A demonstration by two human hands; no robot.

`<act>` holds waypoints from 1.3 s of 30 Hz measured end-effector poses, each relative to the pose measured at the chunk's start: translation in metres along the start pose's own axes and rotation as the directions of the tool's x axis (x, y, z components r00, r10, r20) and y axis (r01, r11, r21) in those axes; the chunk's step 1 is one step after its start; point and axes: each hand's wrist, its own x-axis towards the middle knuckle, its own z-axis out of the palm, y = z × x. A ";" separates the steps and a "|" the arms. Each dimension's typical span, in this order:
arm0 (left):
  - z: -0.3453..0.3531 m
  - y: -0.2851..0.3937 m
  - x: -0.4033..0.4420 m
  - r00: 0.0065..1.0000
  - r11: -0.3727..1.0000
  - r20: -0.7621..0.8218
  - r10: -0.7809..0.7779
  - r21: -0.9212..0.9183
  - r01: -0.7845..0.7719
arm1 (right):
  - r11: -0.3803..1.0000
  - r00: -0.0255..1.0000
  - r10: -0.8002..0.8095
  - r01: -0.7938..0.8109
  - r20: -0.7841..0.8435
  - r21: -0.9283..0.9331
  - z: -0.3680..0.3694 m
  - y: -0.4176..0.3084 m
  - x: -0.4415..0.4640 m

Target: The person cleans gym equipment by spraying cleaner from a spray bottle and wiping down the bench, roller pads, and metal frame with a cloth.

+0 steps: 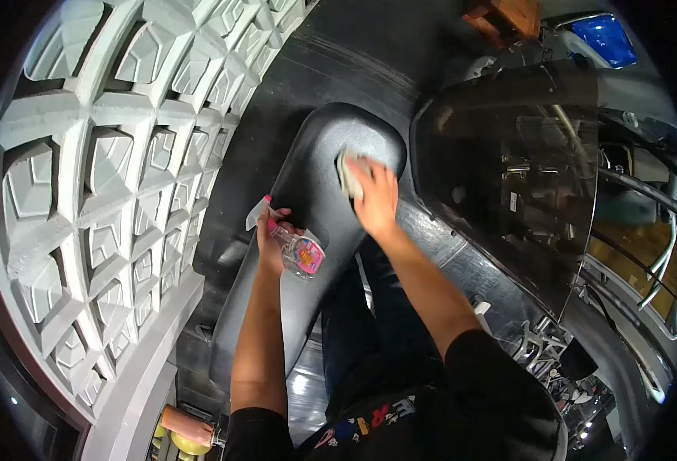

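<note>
A long black padded bench runs lengthwise in front of me, its surface shiny. My left hand is wrapped round the neck of a clear spray bottle with a pink and blue label. The bottle is tilted over the bench's left side, its white and pink nozzle pointing up and left. My right hand presses a pale folded cloth against the pad near its far end. Slight blur shows on that hand, and its fingers lie over the cloth.
A white lattice wall stands close on the left. To the right is a dark translucent panel with metal tubes behind it. A blue container and a brown wooden box sit at the far right. Metal parts lie lower right.
</note>
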 end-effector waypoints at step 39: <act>0.062 -0.006 -0.039 0.994 0.896 0.007 0.105 0.434 -0.097 | 0.939 0.935 -0.241 0.292 0.262 -0.180 -0.005 0.006 -0.010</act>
